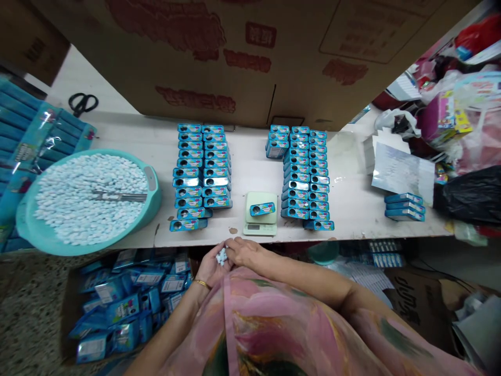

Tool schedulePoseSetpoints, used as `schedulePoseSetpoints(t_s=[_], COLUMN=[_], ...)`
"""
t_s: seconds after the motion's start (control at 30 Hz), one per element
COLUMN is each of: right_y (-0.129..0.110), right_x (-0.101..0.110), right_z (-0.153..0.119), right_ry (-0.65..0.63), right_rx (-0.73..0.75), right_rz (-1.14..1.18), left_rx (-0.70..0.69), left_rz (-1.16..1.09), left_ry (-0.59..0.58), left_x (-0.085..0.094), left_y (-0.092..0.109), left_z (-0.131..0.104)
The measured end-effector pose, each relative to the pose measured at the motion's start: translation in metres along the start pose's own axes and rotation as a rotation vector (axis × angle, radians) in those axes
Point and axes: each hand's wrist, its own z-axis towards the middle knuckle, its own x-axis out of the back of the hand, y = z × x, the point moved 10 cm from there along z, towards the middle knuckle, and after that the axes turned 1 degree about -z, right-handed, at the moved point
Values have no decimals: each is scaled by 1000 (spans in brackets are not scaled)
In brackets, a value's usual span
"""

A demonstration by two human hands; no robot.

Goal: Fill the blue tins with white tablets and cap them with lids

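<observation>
My left hand [210, 267] is cupped palm up at the table's front edge, holding a small heap of pale blue-white candies [222, 256]. Over that palm bends my right hand [243, 253], its fingers curled against the candies; whatever its fingertips pinch is hidden. Just beyond both hands sits a small pale green scale [260, 228] with one blue candy tin [262, 209] lying on it. To the left, a turquoise basin [154, 196] is full of the same candies, and metal tongs [119, 197] rest on top.
Blue tins stand in rows left [203, 172] and right [307, 172] of the scale. A large cardboard box [250, 78] blocks the back. Scissors [83, 104] lie behind the basin. Three stacked tins [404, 207] sit far right beside papers and bags. Below the table, a carton holds blue packs [123, 308].
</observation>
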Motion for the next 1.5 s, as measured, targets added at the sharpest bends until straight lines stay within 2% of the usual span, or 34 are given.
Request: schedulePoseSetpoints(t_s=[0.17,0.3,0.37,0.43,0.5,0.63,0.8,1.0,1.07,1.2,1.3,1.43,1.5], right_y=[22,61,86,110,129,145,141,136,138,136,108,43,25], right_x=[0,28,46,58,62,58,54,45,46,57,58,30,14], right_z=[1,-7,-14,-21,-27,-31,-27,-19,-21,-30,-28,-8,-3], right_ry=[73,280,399,472,495,481,457,376,396,518,520,236,120], right_rx=[-116,-194,-238,-291,-344,-382,-380,-350,-343,-357,-309,-140,-113], right_rz=[72,270,332,365,398,448,400,271,294,386,387,180,57], left_rx=[-30,-76,-101,-117,-121,-120,-143,-150,-139,-121,-98,-32,-15], left_rz=[5,45,58,58,42,-22,-50,-39,-43,-36,-22,-16,-7], left_ry=[-70,-205,-242,-227,-189,-147,-133,-134,-135,-129,-151,-198,-176], left_x=[-24,-58,-69,-70,-63,-44,-30,-28,-28,-30,-34,-35,-29], left_y=[5,13,18,21,23,25,29,28,26,22,17,7,4], left_z=[3,9,11,12,12,12,13,12,12,10,9,5,2])
